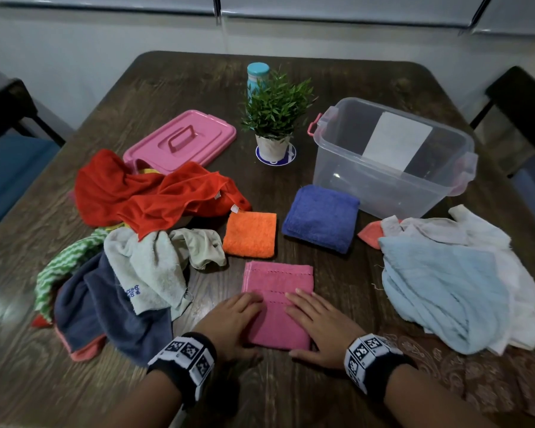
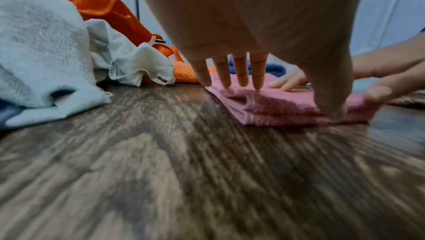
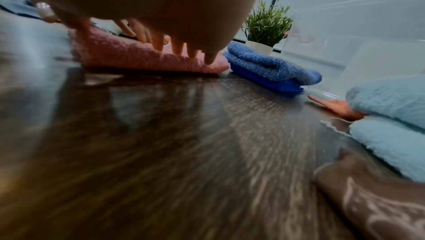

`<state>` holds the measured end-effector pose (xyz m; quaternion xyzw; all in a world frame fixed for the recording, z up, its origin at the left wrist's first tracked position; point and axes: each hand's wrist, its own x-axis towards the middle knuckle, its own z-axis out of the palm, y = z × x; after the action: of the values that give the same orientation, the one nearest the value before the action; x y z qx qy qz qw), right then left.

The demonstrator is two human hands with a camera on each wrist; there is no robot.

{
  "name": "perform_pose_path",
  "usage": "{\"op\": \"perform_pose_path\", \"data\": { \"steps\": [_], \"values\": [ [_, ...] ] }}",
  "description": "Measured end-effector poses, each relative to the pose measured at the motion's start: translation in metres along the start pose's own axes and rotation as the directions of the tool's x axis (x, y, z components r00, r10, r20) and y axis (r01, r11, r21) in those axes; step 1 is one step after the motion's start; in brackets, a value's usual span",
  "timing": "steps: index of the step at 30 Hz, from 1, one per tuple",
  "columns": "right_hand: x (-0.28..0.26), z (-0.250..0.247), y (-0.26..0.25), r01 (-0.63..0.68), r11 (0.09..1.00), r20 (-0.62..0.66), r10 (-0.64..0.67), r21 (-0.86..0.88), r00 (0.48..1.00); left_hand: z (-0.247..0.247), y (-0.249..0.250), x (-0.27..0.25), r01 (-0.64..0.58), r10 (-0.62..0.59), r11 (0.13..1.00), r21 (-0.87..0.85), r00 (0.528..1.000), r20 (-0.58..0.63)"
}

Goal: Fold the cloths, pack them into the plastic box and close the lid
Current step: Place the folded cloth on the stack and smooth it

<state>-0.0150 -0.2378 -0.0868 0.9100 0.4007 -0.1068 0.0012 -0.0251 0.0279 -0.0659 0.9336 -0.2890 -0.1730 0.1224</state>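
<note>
A folded pink cloth (image 1: 277, 291) (image 2: 287, 109) (image 3: 128, 56) lies at the table's near middle. My left hand (image 1: 233, 319) (image 2: 253, 31) lies flat on its left side, fingers straight. On its right side my right hand (image 1: 318, 322) (image 3: 149, 4) presses down, fingers straight as well. Behind it sit a folded orange cloth (image 1: 250, 233) and a folded blue cloth (image 1: 321, 222) (image 3: 271, 67). The clear plastic box (image 1: 393, 159) stands open at the back right. Its pink lid (image 1: 181, 140) lies at the back left.
A heap of unfolded cloths, red (image 1: 149, 193), grey (image 1: 149, 267) and navy (image 1: 105, 307), fills the left. Light blue and white cloths (image 1: 451, 288) are piled at the right. A potted plant (image 1: 274, 118) and a teal bottle (image 1: 257, 77) stand at the back middle.
</note>
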Motion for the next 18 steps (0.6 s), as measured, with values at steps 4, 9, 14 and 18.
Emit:
{"op": "perform_pose_path", "data": {
  "steps": [4, 9, 14, 18],
  "values": [
    [-0.003, 0.003, 0.001, 0.030, 0.999, 0.018, -0.031, 0.040, 0.999, 0.002, 0.000, 0.002, -0.001, 0.001, 1.000, -0.022, 1.000, -0.002],
    [0.003, -0.005, 0.000, 0.020, 0.998, 0.027, -0.022, 0.057, 0.999, 0.003, 0.000, 0.007, -0.008, 0.009, 1.000, 0.028, 0.999, -0.030],
    [0.012, -0.015, -0.002, -0.012, 0.992, -0.094, 0.024, 0.127, 0.995, -0.004, 0.003, 0.010, 0.028, -0.027, 0.999, 0.046, 0.999, -0.030],
    [0.013, -0.010, -0.001, -0.025, 0.984, -0.071, 0.038, 0.175, 0.997, -0.008, 0.007, 0.004, 0.028, -0.030, 0.993, 0.115, 0.999, 0.021]
  ]
}}
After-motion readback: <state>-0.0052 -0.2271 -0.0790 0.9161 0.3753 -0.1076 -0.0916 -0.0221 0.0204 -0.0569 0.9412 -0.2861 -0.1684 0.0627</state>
